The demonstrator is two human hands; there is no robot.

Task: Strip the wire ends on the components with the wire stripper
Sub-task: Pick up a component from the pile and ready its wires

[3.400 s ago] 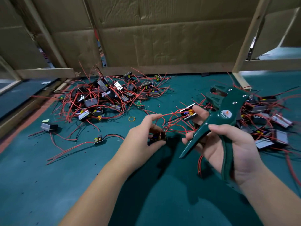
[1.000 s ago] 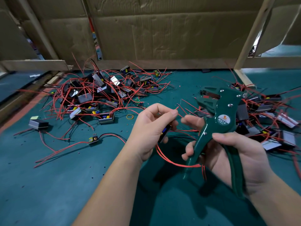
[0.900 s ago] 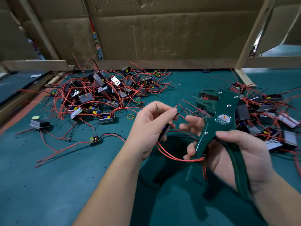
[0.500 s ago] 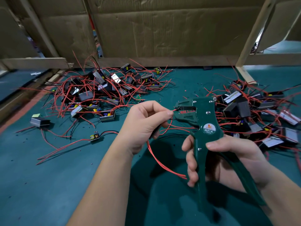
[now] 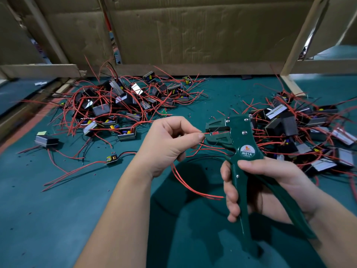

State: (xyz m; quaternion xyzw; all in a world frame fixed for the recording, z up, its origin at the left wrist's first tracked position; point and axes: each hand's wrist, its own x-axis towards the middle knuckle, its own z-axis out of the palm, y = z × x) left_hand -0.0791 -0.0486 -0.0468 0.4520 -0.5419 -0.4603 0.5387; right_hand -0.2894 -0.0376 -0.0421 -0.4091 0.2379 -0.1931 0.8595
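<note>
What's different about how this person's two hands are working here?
The left hand pinches a red wire with its fingertips; the right hand grips the green wire stripper by its handles. The left sits at the tool's mouth, the right lower down. Both are above the teal table.

- Room for a hand on the green mat (image 5: 58, 219), near left
- The left wire pile (image 5: 119, 105) and right wire pile (image 5: 301, 128) block the way
- A cardboard wall (image 5: 193, 35) shuts the back

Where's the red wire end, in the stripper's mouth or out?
In. The left hand pinches the red wire, whose end sits between the jaws of the wire stripper, which the right hand grips.
</note>
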